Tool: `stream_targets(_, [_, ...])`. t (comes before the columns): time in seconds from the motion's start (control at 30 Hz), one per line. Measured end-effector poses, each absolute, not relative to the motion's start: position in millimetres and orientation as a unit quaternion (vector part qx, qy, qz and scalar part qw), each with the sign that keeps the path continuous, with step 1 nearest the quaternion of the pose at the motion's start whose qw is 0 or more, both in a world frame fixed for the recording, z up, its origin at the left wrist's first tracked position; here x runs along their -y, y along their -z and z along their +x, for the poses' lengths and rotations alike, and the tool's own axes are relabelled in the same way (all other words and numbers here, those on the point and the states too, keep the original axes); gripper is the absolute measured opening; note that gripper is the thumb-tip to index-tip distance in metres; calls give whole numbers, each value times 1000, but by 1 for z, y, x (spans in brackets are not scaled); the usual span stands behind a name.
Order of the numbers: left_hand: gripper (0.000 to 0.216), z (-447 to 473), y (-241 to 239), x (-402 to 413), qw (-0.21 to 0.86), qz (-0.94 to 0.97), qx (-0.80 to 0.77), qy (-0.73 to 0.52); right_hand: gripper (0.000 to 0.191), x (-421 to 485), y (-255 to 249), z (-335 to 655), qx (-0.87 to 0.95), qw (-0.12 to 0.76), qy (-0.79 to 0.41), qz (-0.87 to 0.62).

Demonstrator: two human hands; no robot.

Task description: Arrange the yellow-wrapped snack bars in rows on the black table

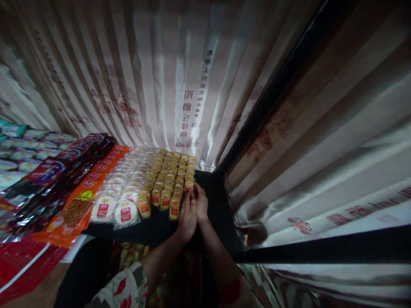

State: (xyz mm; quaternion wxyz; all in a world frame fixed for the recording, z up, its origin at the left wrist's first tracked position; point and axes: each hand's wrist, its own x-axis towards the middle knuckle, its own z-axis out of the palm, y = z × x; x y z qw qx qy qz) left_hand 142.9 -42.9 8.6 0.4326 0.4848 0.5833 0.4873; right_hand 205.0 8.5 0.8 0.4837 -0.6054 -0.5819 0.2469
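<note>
My left hand (187,216) and my right hand (201,202) are pressed close together at the right end of a black tabletop (154,229). Their fingers are curled around a small yellow snack packet with a red label (189,185), at the near end of the rightmost row. That row belongs to a block of several rows of the same small yellow packets (171,173). How each finger grips the packet is hard to make out in the dim light.
Left of the yellow packets lie round white cakes in clear wrap (112,209), orange packets (80,205), dark red-black packets (48,179) and pale packets (19,149). A printed, pleated curtain (180,85) hangs behind. A black frame post (272,94) rises at the right.
</note>
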Motion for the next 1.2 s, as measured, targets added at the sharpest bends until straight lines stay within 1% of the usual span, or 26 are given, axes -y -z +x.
stream_targets(0.2, [46,146,-8,40,408,480,-597,-497,42,-11,4,204,589,463,-239,-618])
stream_targets(0.33, [46,146,-8,38,410,482,-601,-488,41,-15,9,204,594,457,-242,-617])
stream_targets(0.6, [42,145,-10,40,397,487,-602,-493,37,-10,16,206,593,460,-276,-600])
stream_targets(0.8, [35,142,-18,50,380,493,-614,-485,44,11,11,205,578,491,-249,-602])
stream_targets(0.93, [30,133,-29,75,345,540,-602,-477,42,39,2,202,539,510,-259,-618])
stream_targets(1.07, [29,117,-34,126,339,585,-547,-494,35,92,-9,196,508,538,-297,-604])
stream_targets(1.13, [29,107,-31,157,365,592,-521,-495,32,124,-10,193,523,516,-313,-602])
stream_targets(1.2, [29,97,-23,184,391,581,-531,-478,30,153,-6,190,567,474,-309,-599])
